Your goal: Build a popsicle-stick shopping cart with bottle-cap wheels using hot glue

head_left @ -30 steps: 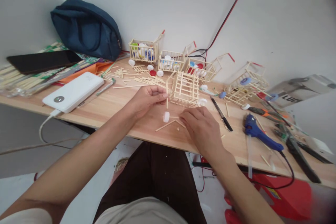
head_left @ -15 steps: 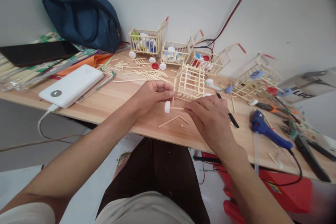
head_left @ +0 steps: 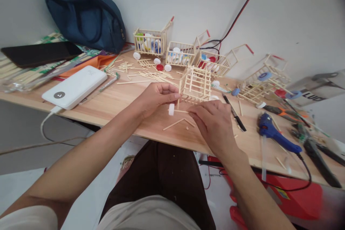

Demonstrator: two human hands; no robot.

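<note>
My left hand pinches the near left corner of a small stick-built cart frame, which rests tilted on the table. Between the thumb and fingers of my right hand is a thin wooden stick, lying crosswise at the frame's near edge. A white bottle cap sits like a wheel at that stick's left end. Another white cap shows partly behind my right hand. Just in front lie two short sticks forming a bent line.
Finished miniature carts holding bottle caps line the wall. Loose sticks are scattered behind my left hand. To the right lie a black pen, a blue glue gun and pliers. A white power bank stands left.
My right hand has shifted slightly left along the stick, uncovering more of the pen. My left hand keeps its hold on the frame.
</note>
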